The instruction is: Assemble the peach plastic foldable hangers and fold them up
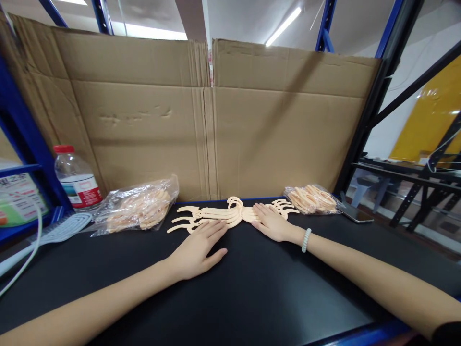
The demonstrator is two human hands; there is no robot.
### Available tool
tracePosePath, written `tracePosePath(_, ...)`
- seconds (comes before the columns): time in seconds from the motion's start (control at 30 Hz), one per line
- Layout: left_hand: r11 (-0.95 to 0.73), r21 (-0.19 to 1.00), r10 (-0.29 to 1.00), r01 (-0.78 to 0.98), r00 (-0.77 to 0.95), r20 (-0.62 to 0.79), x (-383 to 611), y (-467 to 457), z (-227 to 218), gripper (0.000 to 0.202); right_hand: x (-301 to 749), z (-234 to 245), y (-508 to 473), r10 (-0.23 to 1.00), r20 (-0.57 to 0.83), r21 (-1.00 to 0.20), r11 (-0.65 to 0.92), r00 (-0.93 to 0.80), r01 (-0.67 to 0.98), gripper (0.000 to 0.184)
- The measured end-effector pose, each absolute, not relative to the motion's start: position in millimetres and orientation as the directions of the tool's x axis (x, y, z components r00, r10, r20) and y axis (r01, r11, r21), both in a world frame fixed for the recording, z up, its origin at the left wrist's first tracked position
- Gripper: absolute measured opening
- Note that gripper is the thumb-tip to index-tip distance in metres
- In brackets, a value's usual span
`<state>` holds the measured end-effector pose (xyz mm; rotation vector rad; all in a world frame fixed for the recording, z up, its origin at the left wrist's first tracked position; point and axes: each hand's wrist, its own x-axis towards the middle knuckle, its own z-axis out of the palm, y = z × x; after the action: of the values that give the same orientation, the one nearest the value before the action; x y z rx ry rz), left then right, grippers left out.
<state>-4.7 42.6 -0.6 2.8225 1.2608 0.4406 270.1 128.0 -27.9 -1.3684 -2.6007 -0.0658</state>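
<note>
Several cream-coloured clothes hangers [236, 217] lie stacked on the black table, their hooks together in the middle. My left hand [198, 250] rests with fingers outstretched, its fingertips on the left part of the hangers. On the right part, my right hand [272, 222] lies flat with fingers extended; a pale coiled band circles that wrist. Both hands are open and grip nothing. Left of the stack sits a clear plastic bag [139, 204] of similar cream pieces. Another clear bag [312, 199] of such pieces lies to the right.
A water bottle with a red cap [77, 180] stands at the back left, near a pale hairbrush [66, 228] and a white cable [38, 230]. A phone [356, 213] lies at the right. Cardboard panels [144, 129] wall the back of the black table [248, 298].
</note>
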Motion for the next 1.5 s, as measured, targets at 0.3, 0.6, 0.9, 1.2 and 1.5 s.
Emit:
tracePosePath(0.3, -0.656, 0.214, 0.736, 0.724, 0.552, 0.391, -7.5, 36.2, -7.2, 0.042, 261.7, -30.9, 133.1, 0.788, 0.230, -0.025, 0.592, -0.572, 0.806, 0.072)
tracePosePath(0.6, -0.601, -0.042, 0.722, 0.799, 0.564, 0.402, -11.1, 37.6, -12.1, 0.042, 252.2, -26.7, 124.6, 0.798, 0.286, 0.003, 0.553, -0.531, 0.833, 0.067)
tracePosePath(0.9, -0.732, -0.323, 0.418, 0.599, 0.770, 0.481, -7.4, 21.2, -6.6, 0.032, 259.5, -15.8, 73.3, 0.652, 0.437, 0.066, 0.664, -0.620, 0.745, 0.035)
tracePosePath(1.2, -0.851, -0.112, 0.395, 0.513, 0.767, 0.505, -8.6, 17.9, -1.3, 0.019, 265.4, -22.2, 71.8, 0.600, 0.465, -0.194, 0.787, -0.651, 0.586, 0.019)
tracePosePath(1.5, -0.854, -0.004, 0.451, 0.520, 0.743, 0.494, -9.6, 21.2, -5.7, 0.016, 271.0, -21.5, 72.0, 0.616, 0.422, -0.284, 0.786, -0.665, 0.549, 0.024)
